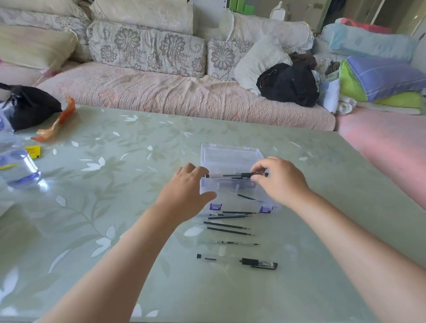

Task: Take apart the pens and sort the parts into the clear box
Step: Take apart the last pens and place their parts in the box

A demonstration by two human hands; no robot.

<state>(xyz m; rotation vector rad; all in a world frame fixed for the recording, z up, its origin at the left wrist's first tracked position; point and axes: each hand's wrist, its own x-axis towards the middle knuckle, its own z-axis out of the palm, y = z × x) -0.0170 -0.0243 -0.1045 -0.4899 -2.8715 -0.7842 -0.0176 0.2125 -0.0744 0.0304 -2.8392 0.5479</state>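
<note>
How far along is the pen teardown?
Partway. Done: a few dark parts lie in the clear box, and several loose refills lie on the table in front of it. In hand: the left hand and right hand hold one pen by its ends over the box. Left: that pen, the intact pen nearest the camera, and boxing the refills.

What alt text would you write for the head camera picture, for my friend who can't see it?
Two hands hold a pen level over an open clear box on a green flowery table, the left hand at one end and the right hand pinching the other. Nearer the person, loose refills and one whole pen lie on the table.
</note>
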